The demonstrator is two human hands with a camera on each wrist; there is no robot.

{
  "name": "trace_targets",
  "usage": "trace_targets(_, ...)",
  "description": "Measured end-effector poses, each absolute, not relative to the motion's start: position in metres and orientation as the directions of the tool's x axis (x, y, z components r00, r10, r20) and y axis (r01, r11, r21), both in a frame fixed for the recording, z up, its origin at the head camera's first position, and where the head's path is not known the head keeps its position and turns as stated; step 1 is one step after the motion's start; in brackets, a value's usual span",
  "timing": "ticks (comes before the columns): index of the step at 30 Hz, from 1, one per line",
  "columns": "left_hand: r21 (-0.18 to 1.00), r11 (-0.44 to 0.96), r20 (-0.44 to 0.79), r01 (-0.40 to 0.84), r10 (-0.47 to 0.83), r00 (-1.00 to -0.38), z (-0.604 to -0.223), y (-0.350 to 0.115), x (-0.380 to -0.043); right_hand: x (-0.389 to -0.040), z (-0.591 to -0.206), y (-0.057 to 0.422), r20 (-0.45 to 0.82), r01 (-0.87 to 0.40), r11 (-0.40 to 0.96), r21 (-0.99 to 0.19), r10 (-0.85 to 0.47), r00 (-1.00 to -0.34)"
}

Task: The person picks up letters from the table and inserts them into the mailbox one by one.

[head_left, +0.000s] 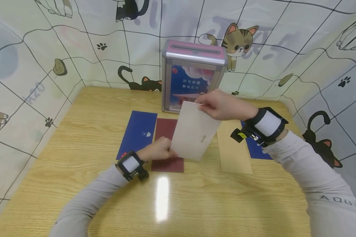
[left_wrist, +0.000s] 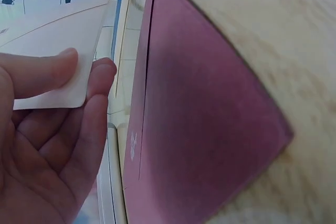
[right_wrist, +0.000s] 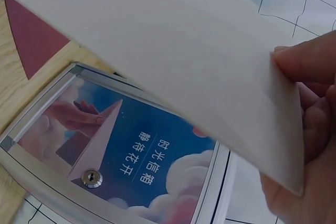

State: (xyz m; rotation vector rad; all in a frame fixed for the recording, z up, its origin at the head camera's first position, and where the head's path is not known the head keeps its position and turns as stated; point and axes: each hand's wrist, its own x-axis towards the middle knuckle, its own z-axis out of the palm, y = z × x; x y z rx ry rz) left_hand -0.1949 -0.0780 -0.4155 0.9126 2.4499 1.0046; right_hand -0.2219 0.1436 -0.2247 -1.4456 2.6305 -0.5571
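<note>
A white envelope [head_left: 192, 131] is held tilted above the table, in front of a letter box [head_left: 194, 75] with a pink slotted top. My right hand [head_left: 222, 105] pinches its upper right corner between thumb and fingers. At the lower left corner, my left hand [head_left: 158, 149] pinches it too; the left wrist view shows the thumb [left_wrist: 47, 74] on its face and fingers behind. Under the left hand lies a dark red envelope [head_left: 167, 166]. The right wrist view shows the envelope's pale face [right_wrist: 173, 61] across the box front, which has a keyhole lock [right_wrist: 92, 178].
A blue envelope [head_left: 139, 131] lies left of the red one. On the right are a tan envelope [head_left: 234, 151] and another blue envelope [head_left: 258, 148], partly hidden by the right wrist. Cat-patterned cloth [head_left: 101, 59] surrounds the wooden table [head_left: 213, 204] at the back and sides.
</note>
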Motion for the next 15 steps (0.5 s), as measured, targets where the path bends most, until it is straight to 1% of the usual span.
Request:
trace_targets(3,0.725,0.540,-0.067,0.426,0.672,-0.738,-0.417,-0.078,-0.193,-0.220,-0.225,0.142,0.093,-0.798,0.489,-0.352,-0.830,-0.550)
trace_targets(6,0.724,0.532,-0.050,0.439,0.676,-0.735,-0.418,-0.079,-0.192,-0.218,-0.225,0.142,0.078,-0.781,0.509,-0.363,-0.818,-0.570)
trace_targets(13,0.719,0.515,-0.003,0.468,0.675,-0.738,-0.418,-0.084,-0.191,-0.213,-0.224,0.149,0.027,-0.689,0.607,-0.395,-0.742,-0.669)
trace_targets(15,0.714,0.510,0.017,0.480,0.673,-0.739,-0.418,-0.086,-0.192,-0.212,-0.224,0.153,0.023,-0.656,0.627,-0.420,-0.715,-0.699)
